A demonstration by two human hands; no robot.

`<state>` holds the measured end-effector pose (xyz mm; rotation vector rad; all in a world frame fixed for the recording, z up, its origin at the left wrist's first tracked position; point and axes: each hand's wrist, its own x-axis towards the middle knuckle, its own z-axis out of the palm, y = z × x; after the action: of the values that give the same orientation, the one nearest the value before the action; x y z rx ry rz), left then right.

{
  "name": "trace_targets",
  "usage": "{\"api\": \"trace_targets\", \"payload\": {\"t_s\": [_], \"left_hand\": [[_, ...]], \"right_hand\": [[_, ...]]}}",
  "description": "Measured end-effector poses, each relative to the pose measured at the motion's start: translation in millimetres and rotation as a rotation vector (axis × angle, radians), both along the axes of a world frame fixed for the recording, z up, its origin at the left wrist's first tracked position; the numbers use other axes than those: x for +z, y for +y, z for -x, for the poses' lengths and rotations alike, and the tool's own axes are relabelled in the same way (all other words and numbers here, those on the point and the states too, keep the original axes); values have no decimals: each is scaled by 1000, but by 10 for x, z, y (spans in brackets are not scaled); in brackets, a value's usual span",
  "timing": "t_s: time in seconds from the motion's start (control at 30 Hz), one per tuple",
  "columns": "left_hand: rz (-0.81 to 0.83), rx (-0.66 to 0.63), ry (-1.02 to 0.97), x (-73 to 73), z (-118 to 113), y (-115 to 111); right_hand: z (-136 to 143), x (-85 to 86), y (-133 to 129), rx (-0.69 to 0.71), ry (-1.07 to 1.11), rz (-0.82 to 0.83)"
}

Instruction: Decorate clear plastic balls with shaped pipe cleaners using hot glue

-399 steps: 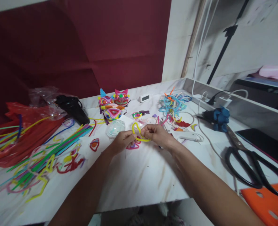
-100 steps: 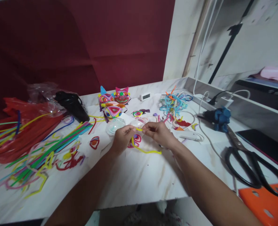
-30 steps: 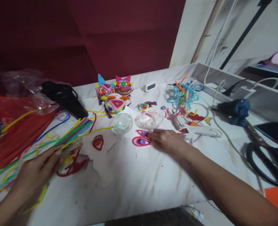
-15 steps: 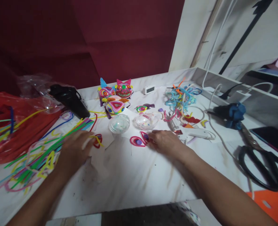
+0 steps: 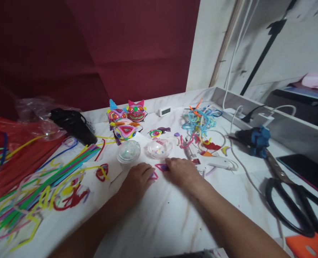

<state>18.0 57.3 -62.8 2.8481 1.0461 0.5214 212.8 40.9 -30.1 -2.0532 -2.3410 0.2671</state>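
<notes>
Two pink pipe-cleaner shapes with purple centres lie side by side on the marbled tabletop. My left hand has its fingers bent together over the left pink pipe-cleaner shape, covering most of it. On the right pink pipe-cleaner shape, my right hand pinches the right end, thumb and fingers close together. Just behind the hands stand two clear plastic cups, a left one and a right one with colourful bits inside. A red loop with a yellow strip rests on paper left of my left hand.
Several colourful lion-head ornaments stand at the back near a small white digital display. Pipe cleaners spread over the left. On the right are a white glue gun, tangled blue pipe cleaners, large black-handled scissors and a phone.
My left hand has moved right, from the red loop to the left pink shape. My right hand stays at the right pink shape. The camera view has shifted a little.
</notes>
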Motion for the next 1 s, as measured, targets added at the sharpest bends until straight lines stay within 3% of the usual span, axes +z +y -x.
{"api": "trace_targets", "payload": {"t_s": [0.2, 0.33, 0.43, 0.53, 0.67, 0.9, 1.0], "left_hand": [[-40, -58, -81, -105, 127, 1], [-56, -110, -105, -100, 181, -15], [-72, -151, -98, -85, 194, -27], [-92, -179, -78, -62, 179, -33], [-137, -191, -98, -62, 154, -23], [-180, -156, -119, -174, 181, 30], [-126, -105, -105, -152, 190, 48]], "right_hand": [[-58, 145, -61, -40, 2, -7], [-84, 182, -62, -101, 53, -344], [-106, 97, 7, 17, 30, -538], [-128, -27, 90, 132, 8, -540], [-145, -80, 148, 151, 60, -494], [-187, 149, 55, 223, 515, -599], [-194, 251, -90, 182, 816, -531]]}}
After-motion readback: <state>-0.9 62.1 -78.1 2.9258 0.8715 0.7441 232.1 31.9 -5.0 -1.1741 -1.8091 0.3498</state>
